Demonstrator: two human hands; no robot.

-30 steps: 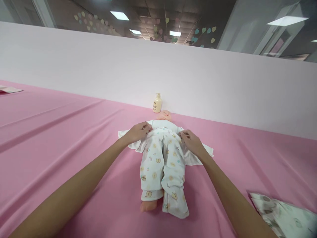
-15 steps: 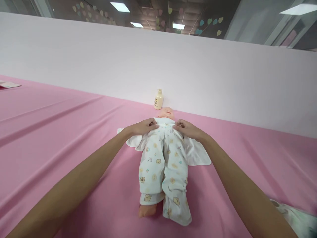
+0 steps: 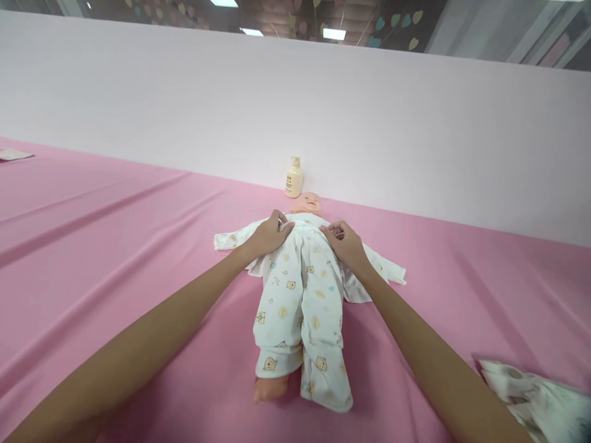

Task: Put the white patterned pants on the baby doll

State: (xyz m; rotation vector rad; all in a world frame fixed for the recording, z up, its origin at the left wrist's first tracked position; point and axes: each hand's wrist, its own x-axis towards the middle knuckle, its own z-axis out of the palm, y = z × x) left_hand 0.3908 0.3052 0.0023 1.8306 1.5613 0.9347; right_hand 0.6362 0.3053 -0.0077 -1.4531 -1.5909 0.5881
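A baby doll (image 3: 310, 202) lies on its back, head toward the wall. It wears a white printed top (image 3: 240, 236) with the sleeves spread to both sides. White baby pants (image 3: 279, 307) with bear prints cover its legs, and one bare foot shows below the left cuff while the other is hidden in the cloth. My left hand (image 3: 273, 234) pinches the left side of the pants' waistband. On the opposite side, my right hand (image 3: 344, 243) has the waistband between thumb and fingers. Both hands are at the doll's chest.
A cream pump bottle (image 3: 294, 179) stands behind the doll's head, close to the white wall (image 3: 295, 104). Crumpled printed cloth (image 3: 538, 394) lies at the lower right. A flat pale item (image 3: 15, 154) rests at the far left on the pink sheet (image 3: 138, 258).
The hands have pulled the waistband slightly farther toward the doll's head, both still gripping it. More of the top's sleeves now shows on either side. The view has shifted a little.
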